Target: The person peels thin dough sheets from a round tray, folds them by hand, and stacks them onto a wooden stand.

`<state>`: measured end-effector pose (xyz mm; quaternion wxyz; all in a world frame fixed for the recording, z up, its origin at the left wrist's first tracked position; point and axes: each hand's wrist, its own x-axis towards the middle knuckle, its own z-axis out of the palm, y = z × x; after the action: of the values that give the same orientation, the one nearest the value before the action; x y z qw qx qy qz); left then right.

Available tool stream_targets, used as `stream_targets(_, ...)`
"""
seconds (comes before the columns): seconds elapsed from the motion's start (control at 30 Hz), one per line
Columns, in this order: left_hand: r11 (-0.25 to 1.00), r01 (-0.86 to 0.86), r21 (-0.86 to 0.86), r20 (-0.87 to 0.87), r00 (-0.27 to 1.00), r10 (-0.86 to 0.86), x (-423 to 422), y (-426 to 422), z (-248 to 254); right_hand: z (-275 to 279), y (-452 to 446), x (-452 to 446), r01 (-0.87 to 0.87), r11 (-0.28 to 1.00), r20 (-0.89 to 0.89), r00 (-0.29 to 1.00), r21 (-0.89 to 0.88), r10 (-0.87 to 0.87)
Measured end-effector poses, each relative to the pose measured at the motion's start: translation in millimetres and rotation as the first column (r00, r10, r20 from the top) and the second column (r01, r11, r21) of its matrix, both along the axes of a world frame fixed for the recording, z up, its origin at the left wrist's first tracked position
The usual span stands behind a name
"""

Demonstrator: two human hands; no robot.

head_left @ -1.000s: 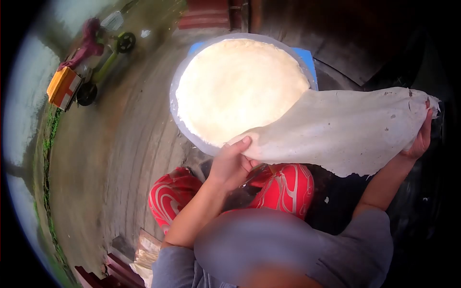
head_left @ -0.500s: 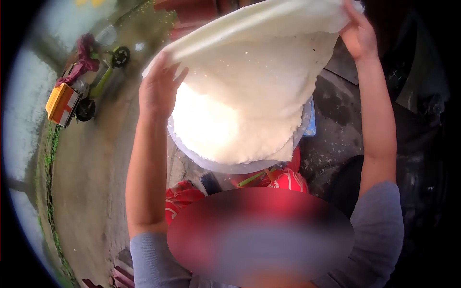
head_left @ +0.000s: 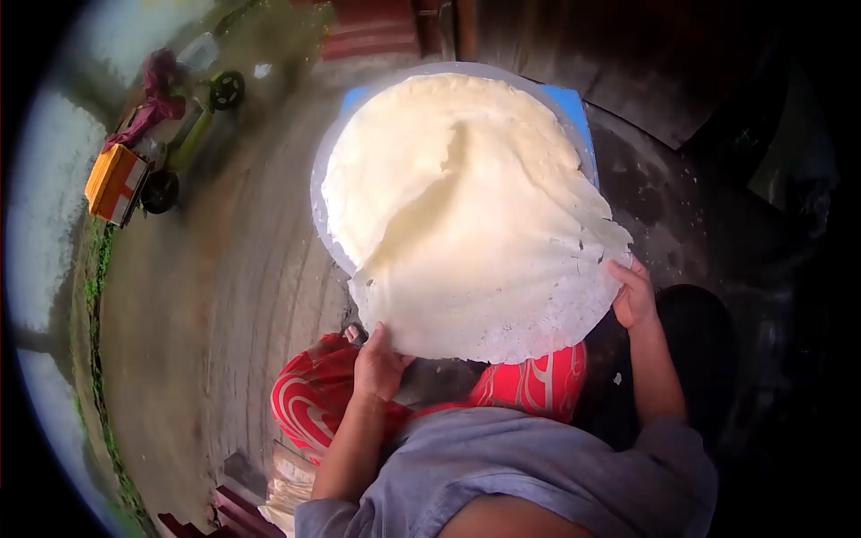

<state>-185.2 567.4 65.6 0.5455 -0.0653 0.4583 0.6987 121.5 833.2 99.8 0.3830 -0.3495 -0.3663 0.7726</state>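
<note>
A large, thin, cream-coloured pancake sheet [head_left: 502, 296] with a ragged edge spreads over a round pile of similar sheets [head_left: 386, 152]. The pile rests on a pale round tray [head_left: 319, 193]. My left hand [head_left: 380, 366] pinches the near left edge of the sheet. At its right edge, my right hand [head_left: 635, 294] grips it between thumb and fingers. The near part of the sheet hangs past the tray, above my lap, while its far part lies on the pile. A raised fold runs across its left middle.
Under the tray shows a blue surface [head_left: 574, 112]. My knees in red patterned cloth [head_left: 538, 381] are close below the sheet. A green scooter [head_left: 188, 134] with an orange box [head_left: 115, 184] stands at the far left. A dark panel [head_left: 628, 72] lies beyond the tray.
Both hands have come down and toward my body from beyond the tray, keeping hold of the sheet. The sheet, lifted up before, now drapes over the pile with its near edge toward me.
</note>
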Motion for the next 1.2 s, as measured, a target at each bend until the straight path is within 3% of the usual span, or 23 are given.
stream_targets(0.2, 0.991, 0.085, -0.103, 0.176, 0.982, -0.066, 17, -29, 6, 35, -15, -23, -0.009, 0.997, -0.045, 0.999, 0.072, 0.012)
stream_targets(0.27, 0.887, 0.290, -0.358, 0.121, 0.957, -0.264, 4, -35, 3, 41, -6, -31, -0.061, 0.989, -0.044, 0.997, 0.137, 0.068)
stream_targets(0.3, 0.888, 0.286, -0.361, 0.128, 0.958, -0.256, 6, -34, -7, 45, -4, -35, -0.070, 0.989, -0.038, 0.996, 0.132, 0.075)
stream_targets(0.33, 0.835, 0.024, -0.549, -0.433, 0.847, -0.309, 12, -31, -20, 51, -5, -40, -0.086, 0.991, -0.076, 0.993, 0.106, 0.095)
stream_targets(0.37, 0.782, -0.298, -0.548, -0.809, 0.426, -0.405, 17, -29, -29, 55, -7, -44, -0.105, 0.991, -0.115, 0.987, 0.079, 0.114)
stream_targets(0.4, 0.855, -0.285, -0.433, -0.901, 0.126, -0.415, 17, -16, -10, 57, -9, -48, -0.118, 0.991, -0.112, 0.986, 0.069, 0.125)
stream_targets(0.43, 0.918, -0.224, -0.328, -0.909, -0.188, -0.371, 12, 3, 10, 58, -14, -52, -0.114, 0.990, -0.111, 0.986, 0.087, 0.123)
stream_targets(0.5, 0.877, 0.416, -0.241, -0.946, 0.102, -0.308, 7, 32, 13, 54, -24, -56, -0.105, 0.990, -0.108, 0.988, 0.094, 0.115)
stream_targets(0.53, 0.876, 0.417, -0.243, -0.945, 0.103, -0.312, 7, 44, 6, 52, -27, -58, -0.104, 0.990, -0.107, 0.988, 0.092, 0.113)
stream_targets(0.6, 0.686, 0.510, -0.518, -0.835, -0.477, -0.275, 2, 67, -15, 50, -30, -58, -0.099, 0.990, -0.104, 0.989, 0.095, 0.109)
stream_targets(0.63, 0.688, 0.514, -0.512, -0.838, -0.475, -0.269, -3, 74, -15, 49, -32, -57, -0.089, 0.992, -0.100, 0.990, 0.090, 0.098)
stream_targets(0.7, 0.726, 0.211, -0.654, -0.535, -0.807, -0.248, -18, 82, -15, 50, -35, -53, -0.080, 0.993, -0.089, 0.992, 0.087, 0.088)
stream_targets(0.8, 0.830, -0.158, -0.534, -0.443, -0.785, -0.434, -58, 91, -13, 52, -37, -49, -0.066, 0.994, -0.085, 0.994, 0.091, 0.074)
stream_targets(0.87, 0.698, -0.486, -0.526, -0.315, -0.651, -0.690, -97, 85, -21, 51, -38, -46, -0.051, 0.995, -0.074, 0.996, 0.088, 0.058)
stream_targets(0.9, 0.697, -0.490, -0.524, -0.313, -0.651, -0.692, -102, 81, -17, 51, -39, -46, -0.053, 0.995, -0.078, 0.995, 0.089, 0.060)
stream_targets(0.97, 0.523, -0.622, -0.583, -0.558, -0.161, -0.814, -105, 73, -10, 52, -41, -47, -0.051, 0.996, -0.100, 0.993, 0.076, 0.058)
stream_targets(1.0, 0.519, -0.624, -0.584, -0.555, -0.160, -0.816, -101, 67, -23, 51, -40, -47, -0.053, 0.996, -0.101, 0.993, 0.073, 0.060)
stream_targets(1.03, 0.688, -0.548, -0.477, -0.832, 0.028, -0.554, -93, 56, -48, 49, -39, -46, -0.059, 0.996, -0.093, 0.994, 0.070, 0.065)
stream_targets(1.07, 0.804, -0.512, -0.303, -0.949, 0.240, -0.205, -80, 44, -64, 46, -39, -46, -0.065, 0.996, -0.084, 0.994, 0.065, 0.071)
stream_targets(1.1, 0.829, -0.407, -0.382, -0.786, 0.616, -0.060, -50, 39, -54, 46, -40, -47, -0.072, 0.996, -0.084, 0.994, 0.057, 0.077)
stream_targets(1.13, 0.896, -0.243, -0.372, -0.464, 0.885, 0.047, -28, 32, -53, 47, -40, -48, -0.072, 0.996, -0.085, 0.993, 0.058, 0.076)
stream_targets(1.17, 0.954, -0.048, -0.296, -0.128, 0.992, 0.011, -11, 25, -51, 48, -40, -49, -0.071, 0.996, -0.086, 0.993, 0.061, 0.076)
stream_targets(1.2, 0.959, 0.082, -0.271, -0.066, 0.992, -0.103, -7, 12, -87, 48, -40, -49, -0.076, 0.995, -0.087, 0.993, 0.061, 0.081)
